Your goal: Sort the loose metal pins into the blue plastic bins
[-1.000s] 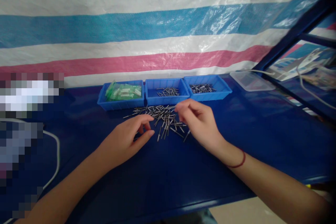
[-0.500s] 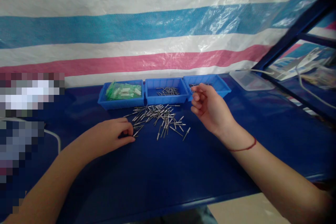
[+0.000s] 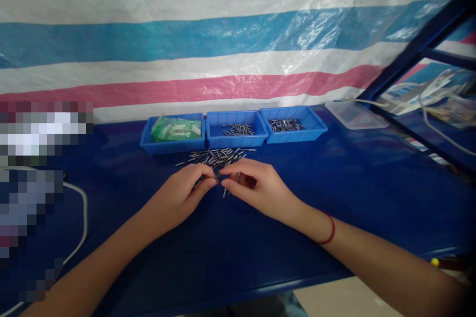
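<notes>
A loose pile of small metal pins (image 3: 215, 156) lies on the blue table (image 3: 238, 242) in front of three blue trays. My left hand (image 3: 186, 193) and my right hand (image 3: 253, 189) meet at the near edge of the pile, fingertips almost touching. Both hands pinch with thumb and forefinger; a thin pin shows at the fingertips of each. The left tray (image 3: 171, 144) holds green plastic packets. The middle tray (image 3: 236, 139) and the right tray (image 3: 297, 133) hold sorted metal pins.
A clear plastic lid or tray (image 3: 355, 114) sits at the back right. A white cable (image 3: 80, 223) loops on the table's left side. A blue metal frame (image 3: 416, 54) with cables behind it rises at the right. A striped tarp (image 3: 223, 34) hangs behind.
My right hand came back from the right tray to the pile. My left hand shifted right along the pile's near edge, and both hands now meet fingertip to fingertip.
</notes>
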`<state>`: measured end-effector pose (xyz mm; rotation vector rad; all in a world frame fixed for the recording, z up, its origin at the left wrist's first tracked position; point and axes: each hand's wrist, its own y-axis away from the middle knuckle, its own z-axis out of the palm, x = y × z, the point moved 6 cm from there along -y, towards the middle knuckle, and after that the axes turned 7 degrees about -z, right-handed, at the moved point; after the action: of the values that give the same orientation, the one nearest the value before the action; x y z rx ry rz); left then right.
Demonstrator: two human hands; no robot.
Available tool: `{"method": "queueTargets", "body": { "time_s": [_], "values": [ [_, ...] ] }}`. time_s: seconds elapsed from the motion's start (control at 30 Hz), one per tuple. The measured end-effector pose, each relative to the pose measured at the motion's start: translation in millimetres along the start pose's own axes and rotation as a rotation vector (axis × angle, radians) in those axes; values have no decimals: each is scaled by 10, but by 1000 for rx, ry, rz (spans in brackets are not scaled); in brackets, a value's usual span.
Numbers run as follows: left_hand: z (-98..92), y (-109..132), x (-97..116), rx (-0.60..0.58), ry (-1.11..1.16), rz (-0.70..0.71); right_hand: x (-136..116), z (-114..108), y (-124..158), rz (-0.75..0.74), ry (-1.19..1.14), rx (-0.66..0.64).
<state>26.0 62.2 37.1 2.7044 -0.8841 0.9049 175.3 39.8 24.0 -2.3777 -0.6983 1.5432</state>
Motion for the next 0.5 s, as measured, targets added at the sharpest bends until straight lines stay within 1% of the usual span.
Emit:
{"method": "queueTargets", "body": {
  "time_s": [0.1,0.23,0.37,0.5],
  "values": [
    [84,21,43,-21,161,-49,-87,15,16,-53,1,-5],
    [152,35,37,-43,308,-86,-147,-12,7,-98,-89,11],
    [201,27,11,-89,415,-86,-149,-15,5,-47,-189,14],
    [213,19,16,-120,440,-62,-144,-18,12,-26,-220,24]
  ]
}}
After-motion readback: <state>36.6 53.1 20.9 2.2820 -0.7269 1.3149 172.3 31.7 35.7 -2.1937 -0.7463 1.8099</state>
